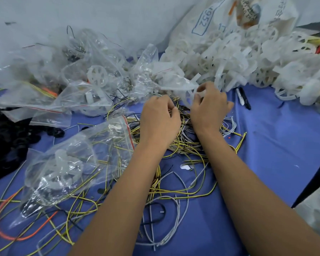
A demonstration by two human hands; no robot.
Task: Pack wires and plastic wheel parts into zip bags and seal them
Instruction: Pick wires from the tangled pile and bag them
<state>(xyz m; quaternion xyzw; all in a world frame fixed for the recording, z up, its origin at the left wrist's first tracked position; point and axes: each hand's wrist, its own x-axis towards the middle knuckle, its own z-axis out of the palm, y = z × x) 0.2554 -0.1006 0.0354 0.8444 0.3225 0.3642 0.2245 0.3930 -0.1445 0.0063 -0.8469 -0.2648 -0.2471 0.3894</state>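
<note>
Under my arms the table cover (277, 137) looks like matt blue cloth, slightly creased. The zip bag (72, 163) at lower left is thin clear plastic, glossy and crinkled, catching light. The wires (174, 193) across the middle have smooth plastic sheathing in yellow, grey, black and orange. The wheel parts (229, 60) heaped at upper right are milky white plastic, dull. The sack (211, 17) above them looks like woven white plastic, printed.

"1952" in blue box on white sack (211, 19); other print unreadable.
</note>
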